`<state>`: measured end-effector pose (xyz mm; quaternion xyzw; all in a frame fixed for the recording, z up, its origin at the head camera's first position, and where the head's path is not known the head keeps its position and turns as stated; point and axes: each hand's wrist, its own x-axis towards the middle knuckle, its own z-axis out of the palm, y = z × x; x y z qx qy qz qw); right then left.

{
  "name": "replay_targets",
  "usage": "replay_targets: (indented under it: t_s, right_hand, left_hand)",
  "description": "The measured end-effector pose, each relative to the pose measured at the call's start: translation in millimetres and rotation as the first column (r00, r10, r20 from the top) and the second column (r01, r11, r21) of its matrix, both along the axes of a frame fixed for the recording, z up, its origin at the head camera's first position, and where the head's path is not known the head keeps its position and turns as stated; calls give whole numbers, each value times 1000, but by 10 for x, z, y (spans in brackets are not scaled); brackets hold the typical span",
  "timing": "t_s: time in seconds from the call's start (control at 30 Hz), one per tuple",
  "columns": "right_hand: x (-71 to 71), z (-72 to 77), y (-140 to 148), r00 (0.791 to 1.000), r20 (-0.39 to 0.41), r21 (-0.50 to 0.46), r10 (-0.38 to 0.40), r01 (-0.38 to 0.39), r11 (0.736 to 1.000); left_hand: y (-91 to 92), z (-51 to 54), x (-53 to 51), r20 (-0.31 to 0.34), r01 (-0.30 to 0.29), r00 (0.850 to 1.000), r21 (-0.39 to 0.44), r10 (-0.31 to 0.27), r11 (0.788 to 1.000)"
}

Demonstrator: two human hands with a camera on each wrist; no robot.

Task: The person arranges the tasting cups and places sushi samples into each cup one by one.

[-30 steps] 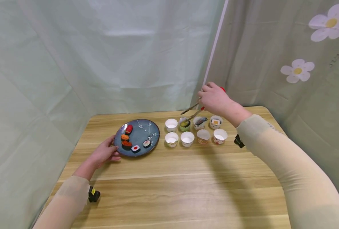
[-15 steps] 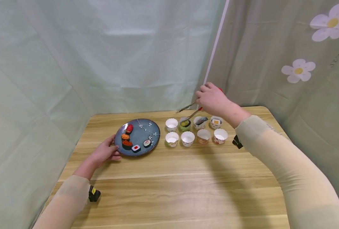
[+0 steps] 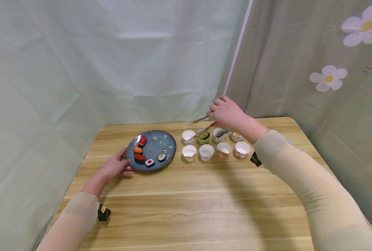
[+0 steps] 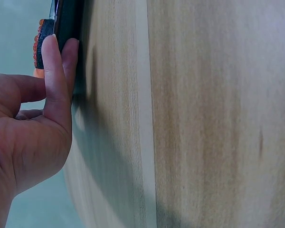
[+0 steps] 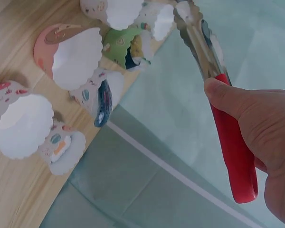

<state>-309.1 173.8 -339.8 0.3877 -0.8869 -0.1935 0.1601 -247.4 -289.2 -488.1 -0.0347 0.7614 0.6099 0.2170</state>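
My right hand (image 3: 228, 113) grips red-handled metal tongs (image 5: 228, 137). In the head view their arms stand apart, with the tips at the far-left paper cup (image 3: 189, 135); I see nothing between them. My left hand (image 3: 115, 166) holds the near-left rim of a blue-grey plate (image 3: 152, 144), with fingers at its edge in the left wrist view. Several toy-like sushi pieces curve around the plate, including a roe-topped one (image 3: 139, 158) and a round roll (image 3: 161, 157). A green cup (image 5: 118, 45) contains a yellow-topped piece (image 5: 136, 46).
Paper cups stand in two rows right of the plate. Far-row cups contain a dark blue-silver piece (image 5: 103, 102) and an orange-and-white piece (image 5: 61, 148). The near row includes a pink-brown cup (image 3: 224, 150). Curtains hang behind the wooden table (image 3: 173, 209).
My right hand has moved left and slightly down with the tongs, whose tips have gone from the green cup to the far-left cup. My left hand and the plate stay put.
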Motion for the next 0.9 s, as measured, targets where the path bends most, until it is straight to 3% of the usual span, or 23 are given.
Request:
replay_targets:
  t_s: [0.47,0.67,0.9]
  right_hand:
    - [25,-109,-200,999,36,26,11,-12,1000]
    - [38,-151,-307,997,50,13,56,-57,998]
    - [45,-195,-451,995,70,72,77,-82,994]
  left_hand:
    - [17,-9,-1,-8,1,1000,3,-1,1000]
    - [14,-12,-3,-7,-3,1000,-5,3,1000]
    - [6,-29,-14,3,-19,1000,-15,19,1000]
